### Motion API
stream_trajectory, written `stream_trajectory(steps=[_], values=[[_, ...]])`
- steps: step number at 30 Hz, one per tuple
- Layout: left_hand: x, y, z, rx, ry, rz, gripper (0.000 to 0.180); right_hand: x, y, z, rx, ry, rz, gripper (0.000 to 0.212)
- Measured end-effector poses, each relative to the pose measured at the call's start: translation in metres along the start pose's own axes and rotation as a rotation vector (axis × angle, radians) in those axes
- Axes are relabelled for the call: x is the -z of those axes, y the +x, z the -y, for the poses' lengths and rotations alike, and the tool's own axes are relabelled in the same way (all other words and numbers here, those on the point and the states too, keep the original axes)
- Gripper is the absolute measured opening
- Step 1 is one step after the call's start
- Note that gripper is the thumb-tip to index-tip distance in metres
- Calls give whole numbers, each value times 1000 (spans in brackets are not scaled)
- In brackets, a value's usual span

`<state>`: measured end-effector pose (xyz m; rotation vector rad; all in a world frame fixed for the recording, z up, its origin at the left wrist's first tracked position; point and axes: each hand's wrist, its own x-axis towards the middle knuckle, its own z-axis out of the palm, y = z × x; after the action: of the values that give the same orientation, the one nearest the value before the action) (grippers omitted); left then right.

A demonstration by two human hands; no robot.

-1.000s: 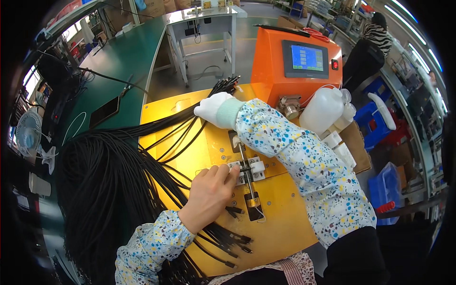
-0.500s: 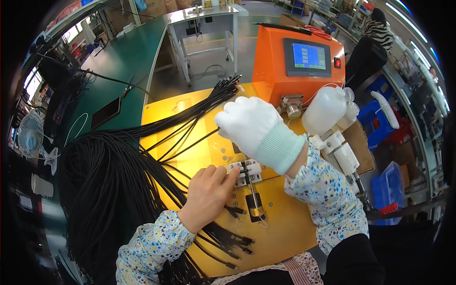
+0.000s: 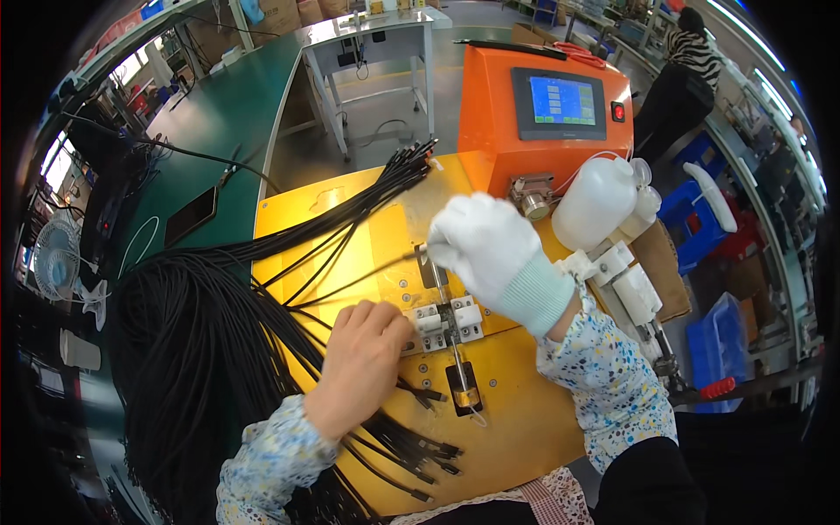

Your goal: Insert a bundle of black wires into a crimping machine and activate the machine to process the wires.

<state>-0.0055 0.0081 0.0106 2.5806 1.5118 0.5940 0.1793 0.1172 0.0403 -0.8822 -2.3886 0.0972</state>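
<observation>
We look down at a yellow bench (image 3: 350, 219) with two hands at work. The right hand (image 3: 486, 249), in a white glove, sits near the middle of the bench, toward its far edge. Its fingers are pinched closed on the end of one thin black cable (image 3: 350, 284). That cable runs from the glove away to the left and slightly toward the near edge, so its long axis lies almost crosswise to the bench, and it joins a big loose bundle of black cables (image 3: 192, 367) spilling over the left edge.

Just below the glove, toward us, a small white clamp block (image 3: 451, 322) sits on a narrow metal rail (image 3: 455, 350). The rail runs near to far, roughly at right angles to the held cable. The right hand is just beyond the far end of the clamp, close to it.

The left hand (image 3: 363, 363), bare, rests curled with its fingertips touching the left side of the clamp; we cannot tell if it grips anything.

An orange machine (image 3: 503, 131) with a small screen stands at the far right corner, a white plastic bottle (image 3: 595, 203) beside it
</observation>
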Motion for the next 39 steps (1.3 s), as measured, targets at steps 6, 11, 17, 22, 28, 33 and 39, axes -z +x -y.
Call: stream_trajectory(steps=[6, 11, 17, 22, 28, 33, 39], values=[[5, 6, -9, 63, -189, -150, 37, -9, -52, -8, -47, 436, 161, 13], [-9, -4, 3, 0, -148, -33, 43, -8, -56, -1, -81, 393, 202, 11], [-14, 2, -3, -125, 72, -58, 44, 6, -27, -17, -33, 345, 170, 8], [-12, -5, -3, -141, 185, -14, 43, -41, 64, 0, 246, -90, 377, 10], [-4, -2, -2, -153, 123, 67, 59, -105, 110, 13, 357, -315, 601, 12], [15, -3, -4, -106, 45, 253, 84, -108, 119, 21, 327, -320, 632, 15], [-3, -3, 4, -122, 4, 84, 59, -81, 128, 30, 406, -477, 510, 13]])
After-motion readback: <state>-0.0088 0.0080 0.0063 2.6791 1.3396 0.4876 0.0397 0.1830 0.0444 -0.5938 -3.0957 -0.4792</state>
